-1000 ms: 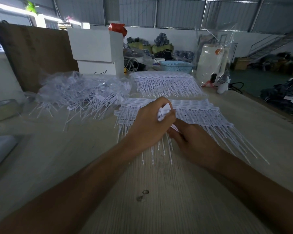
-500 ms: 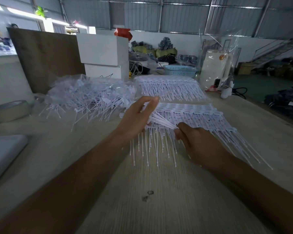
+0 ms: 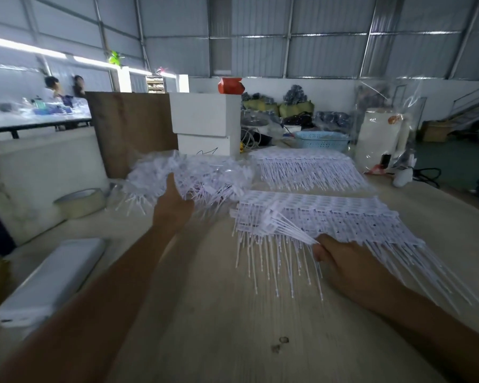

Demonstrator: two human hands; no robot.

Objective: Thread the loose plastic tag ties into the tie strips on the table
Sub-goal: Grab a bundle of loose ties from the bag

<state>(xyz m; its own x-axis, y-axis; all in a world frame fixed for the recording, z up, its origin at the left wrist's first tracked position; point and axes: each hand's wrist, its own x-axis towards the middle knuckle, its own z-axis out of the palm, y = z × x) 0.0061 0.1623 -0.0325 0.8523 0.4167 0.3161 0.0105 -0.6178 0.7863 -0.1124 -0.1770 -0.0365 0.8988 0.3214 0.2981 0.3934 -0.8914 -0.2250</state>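
A heap of loose white tag ties (image 3: 194, 178) lies in clear plastic at the table's middle left. My left hand (image 3: 173, 203) reaches into its near edge, fingers stretched forward among the ties; what they hold is hidden. Stacked white tie strips (image 3: 324, 214) lie in front of me with their thin tails pointing toward me. My right hand (image 3: 340, 258) pinches a small bundle of tie tails (image 3: 291, 228) fanning up and left over the strips. A second stack of tie strips (image 3: 307, 167) lies farther back.
A tape roll (image 3: 81, 203) and a flat white case (image 3: 50, 280) sit at the left. A brown board (image 3: 130, 131), white boxes (image 3: 205, 123), a blue basket (image 3: 321, 140) and a plastic-wrapped white item (image 3: 382, 139) line the back. Bare wood (image 3: 233, 327) lies near me.
My left hand has left the tie strips and moved left and back into the loose tie heap. My right hand stays at the strips' near edge, holding the tails. The view has tilted up.
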